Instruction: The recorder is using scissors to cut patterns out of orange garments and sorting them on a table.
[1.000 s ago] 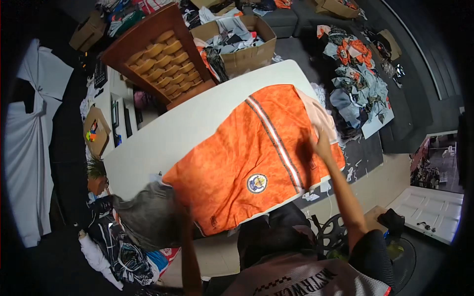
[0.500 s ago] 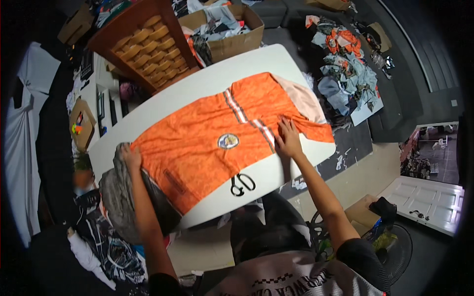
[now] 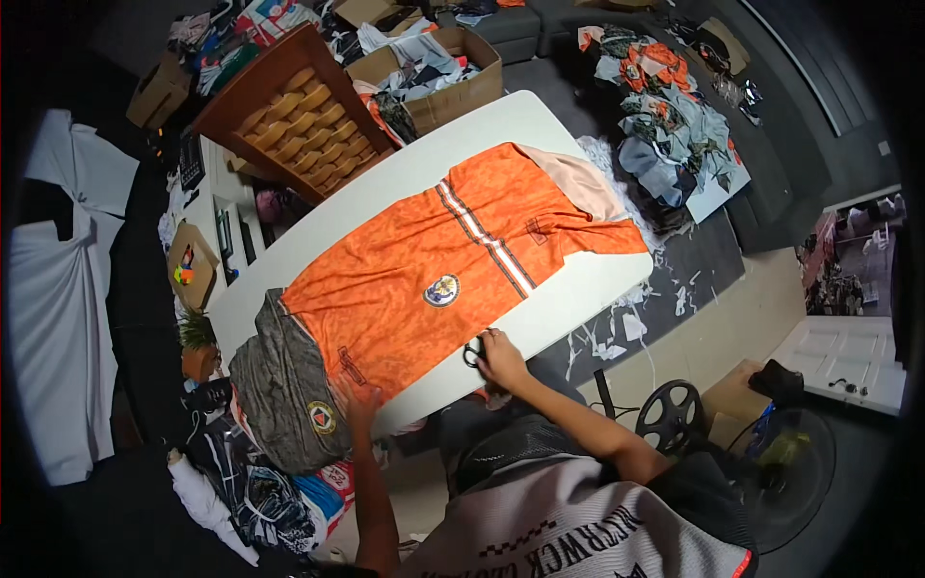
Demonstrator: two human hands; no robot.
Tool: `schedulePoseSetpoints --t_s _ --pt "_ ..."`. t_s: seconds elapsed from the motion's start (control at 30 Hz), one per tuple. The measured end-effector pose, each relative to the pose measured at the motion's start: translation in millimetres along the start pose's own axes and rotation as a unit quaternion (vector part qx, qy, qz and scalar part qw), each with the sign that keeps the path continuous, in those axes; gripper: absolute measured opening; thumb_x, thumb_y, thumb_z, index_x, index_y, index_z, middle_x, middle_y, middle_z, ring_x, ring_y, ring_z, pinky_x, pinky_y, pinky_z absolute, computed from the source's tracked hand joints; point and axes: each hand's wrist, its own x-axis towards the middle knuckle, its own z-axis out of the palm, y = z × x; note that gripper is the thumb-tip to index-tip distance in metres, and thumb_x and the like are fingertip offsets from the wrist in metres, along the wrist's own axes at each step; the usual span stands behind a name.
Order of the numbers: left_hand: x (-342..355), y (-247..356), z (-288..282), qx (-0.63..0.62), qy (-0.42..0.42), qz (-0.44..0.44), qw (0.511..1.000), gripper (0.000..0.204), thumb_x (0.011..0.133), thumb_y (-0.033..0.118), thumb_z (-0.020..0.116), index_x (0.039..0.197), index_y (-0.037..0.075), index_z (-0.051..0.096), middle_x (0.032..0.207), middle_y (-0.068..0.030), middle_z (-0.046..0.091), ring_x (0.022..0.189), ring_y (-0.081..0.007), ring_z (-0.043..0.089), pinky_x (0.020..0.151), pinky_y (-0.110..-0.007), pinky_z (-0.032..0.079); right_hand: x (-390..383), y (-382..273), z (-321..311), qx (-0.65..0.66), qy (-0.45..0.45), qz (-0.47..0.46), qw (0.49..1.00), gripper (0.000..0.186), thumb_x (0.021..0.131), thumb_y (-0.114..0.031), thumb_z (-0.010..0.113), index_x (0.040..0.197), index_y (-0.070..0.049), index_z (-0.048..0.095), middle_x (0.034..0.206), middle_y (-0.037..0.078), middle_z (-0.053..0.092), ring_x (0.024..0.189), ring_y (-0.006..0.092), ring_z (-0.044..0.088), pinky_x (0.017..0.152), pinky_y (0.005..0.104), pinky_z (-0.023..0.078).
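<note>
An orange patterned garment (image 3: 385, 275) lies spread out, with striped reflective tape across it and a round emblem on its front. A dark grey section (image 3: 275, 380) with another round badge adjoins its left end and hangs past the table's edge. At the near edge, my right hand (image 3: 503, 361) has its fingers closed on black-handled scissors (image 3: 471, 354); the blades are hidden. My left hand (image 3: 360, 405), slightly blurred, rests with fingers extended on the orange cloth's near corner, beside the grey section.
The white table (image 3: 323, 236) carries the garment. Behind it stand a wooden chair (image 3: 289, 125) with a woven back and a cardboard box (image 3: 453, 101) of cloth. Piled garments (image 3: 674, 135) lie at the far right. A black fan (image 3: 780, 477) stands at the near right.
My right hand has left the orange cloth's right part and come to the scissors. My left hand has slid nearer to me along the seam, and the grey section now lies flatter, its badge showing.
</note>
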Motion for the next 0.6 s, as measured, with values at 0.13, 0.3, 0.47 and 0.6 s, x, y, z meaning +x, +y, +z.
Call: schedulePoseSetpoints --t_s 0.13,0.3,0.47,0.6 --pt "-2 -27 10 0.046 -0.002 0.021 0.999 0.099 0.077 0.052 0.066 0.149 0.005 0.016 0.155 -0.0231 0.008 0.14 -0.0433 0.017 0.113 -0.049 0.018 -23 -1 -14 -0.127 -0.131 0.172 0.968 0.036 0.074 -0.022 0.069 0.096 0.002 0.053 0.102 0.022 0.058 0.086 0.0363 0.057 0.074 0.043 0.049" --pt "-13 -47 6 0.023 0.012 0.02 0.999 0.102 0.076 0.053 0.067 0.15 0.006 0.015 0.155 -0.0214 0.008 0.14 -0.0417 0.018 0.114 -0.047 0.017 -117 46 -49 -0.075 -0.167 0.213 0.96 0.037 0.068 -0.024 0.07 0.091 0.001 0.056 0.084 0.017 0.062 0.067 0.034 0.057 0.064 0.042 0.048" --pt "-24 -80 -3 0.001 0.004 0.023 1.0 0.106 0.074 0.056 0.068 0.151 0.01 0.012 0.155 -0.0219 0.008 0.142 -0.039 0.013 0.114 -0.047 0.014 -225 72 -106 0.198 -0.165 0.313 0.914 0.022 0.076 -0.013 0.064 0.094 -0.003 0.058 0.073 0.007 0.059 0.061 0.0151 0.049 0.057 0.0288 0.042" --pt "-26 -71 -21 0.054 -0.033 -0.023 0.998 0.104 0.075 0.054 0.069 0.151 0.011 0.013 0.154 -0.0206 0.013 0.14 -0.0393 0.017 0.114 -0.046 0.015 -249 60 -136 0.269 -0.181 0.369 0.871 0.012 0.079 -0.009 0.061 0.09 -0.006 0.057 0.069 0.002 0.053 0.059 0.0116 0.044 0.055 0.0248 0.038"
